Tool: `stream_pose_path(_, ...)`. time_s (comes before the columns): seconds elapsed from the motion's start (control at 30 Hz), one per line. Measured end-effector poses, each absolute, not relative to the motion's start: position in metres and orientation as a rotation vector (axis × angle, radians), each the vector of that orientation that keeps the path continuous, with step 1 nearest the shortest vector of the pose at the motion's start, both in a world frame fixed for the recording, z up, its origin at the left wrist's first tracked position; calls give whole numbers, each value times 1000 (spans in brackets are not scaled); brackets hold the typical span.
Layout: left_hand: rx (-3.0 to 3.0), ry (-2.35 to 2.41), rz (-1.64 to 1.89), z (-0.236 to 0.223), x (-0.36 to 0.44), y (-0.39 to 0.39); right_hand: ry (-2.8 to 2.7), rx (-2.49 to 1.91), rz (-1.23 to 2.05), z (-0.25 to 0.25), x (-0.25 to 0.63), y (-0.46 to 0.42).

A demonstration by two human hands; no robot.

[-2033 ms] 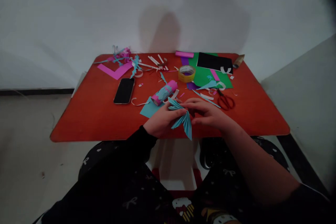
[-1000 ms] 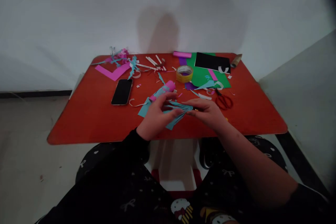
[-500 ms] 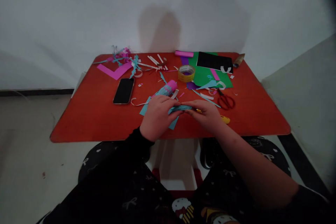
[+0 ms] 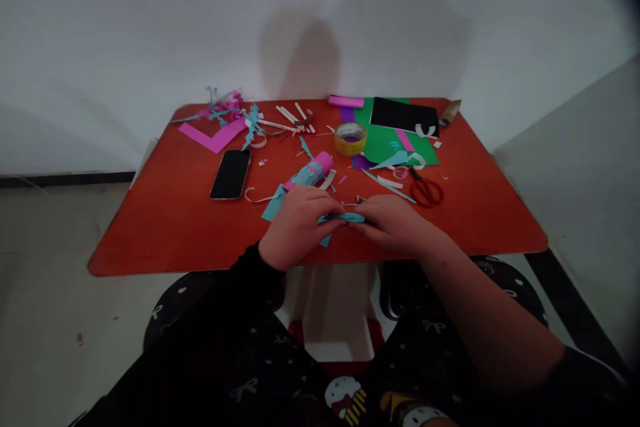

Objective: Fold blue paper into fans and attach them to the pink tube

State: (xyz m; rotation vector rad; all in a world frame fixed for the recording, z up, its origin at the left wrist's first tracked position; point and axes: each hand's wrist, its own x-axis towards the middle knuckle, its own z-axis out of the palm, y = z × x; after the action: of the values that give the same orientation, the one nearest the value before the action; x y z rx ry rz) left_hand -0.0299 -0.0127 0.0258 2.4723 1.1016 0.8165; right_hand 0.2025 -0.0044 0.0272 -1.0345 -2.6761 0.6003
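Observation:
Between both hands, near the table's front edge, is a folded wad of blue paper (image 4: 350, 217). My left hand (image 4: 301, 220) closes on its left end with thumb and fingers. My right hand (image 4: 391, 221) pinches its right end. Behind my left hand lies a pink and blue paper roll (image 4: 310, 172). A flat piece of blue paper (image 4: 273, 205) sticks out from under my left hand. The scissors (image 4: 426, 188) with red handles lie to the right of my right hand.
A phone (image 4: 231, 174) lies on the red table (image 4: 165, 213) at left. Behind my hands stands a tape roll (image 4: 351, 139). Green paper (image 4: 380, 140) and a black sheet (image 4: 405, 116) are at the back right. Pink paper (image 4: 215, 139) and several scraps lie at the back left.
The blue wad, still in both hands, is now lower and shows its folded edge more. My right hand has shifted slightly, and the yellow tool beside it is hidden. The view has shifted a little.

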Motion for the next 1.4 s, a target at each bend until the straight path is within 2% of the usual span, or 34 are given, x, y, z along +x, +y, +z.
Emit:
stream_pose_path(0.27,2480,1035,754,31,-31,-13,-2642,-1004,619,23,204,-2)
stream_pose_path(0.5,2482,1171,858,29,-30,-14,-2328,-948,1110,19,206,-2)
stream_pose_path(0.63,2540,1229,825,29,-28,-18,-2188,-975,1241,15,205,-3)
stream_pose_path(1.1,2637,1378,764,36,-23,-27,-2161,-1092,1209,14,197,-4)
stream_pose_path(1.4,2567,1304,774,36,-26,-24,-2144,-993,1367,16,209,0)
